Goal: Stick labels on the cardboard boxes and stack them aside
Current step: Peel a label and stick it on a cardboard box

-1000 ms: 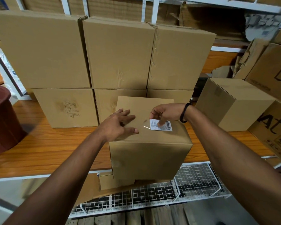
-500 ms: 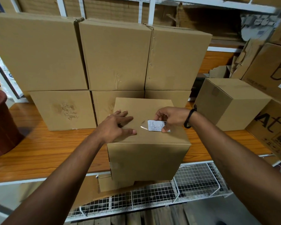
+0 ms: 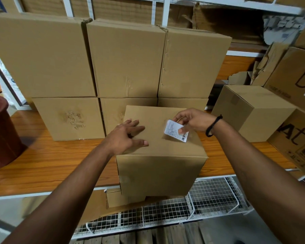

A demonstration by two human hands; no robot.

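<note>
A plain cardboard box (image 3: pixel 158 166) stands at the front edge of the wooden shelf, just below me. My left hand (image 3: pixel 126 136) lies flat on the left part of its top, fingers spread. My right hand (image 3: pixel 190 120) pinches a small white barcode label (image 3: pixel 175 131) between thumb and fingers. The label is tilted up over the right part of the box top, its lower edge close to the cardboard. Behind the box, larger cardboard boxes (image 3: pixel 127 62) are stacked two high in a row.
A brown bucket (image 3: pixel 2 131) stands at the left on the wooden shelf (image 3: pixel 48 161). More boxes (image 3: pixel 250 110), some printed, fill the right side. A white wire rack (image 3: pixel 209 199) runs below the shelf's front edge, with a smaller box (image 3: pixel 116 198) under the main one.
The label lay flat on the box top a second ago. My right hand has since peeled it up and turned it to a steeper angle. My left hand has stayed on the box.
</note>
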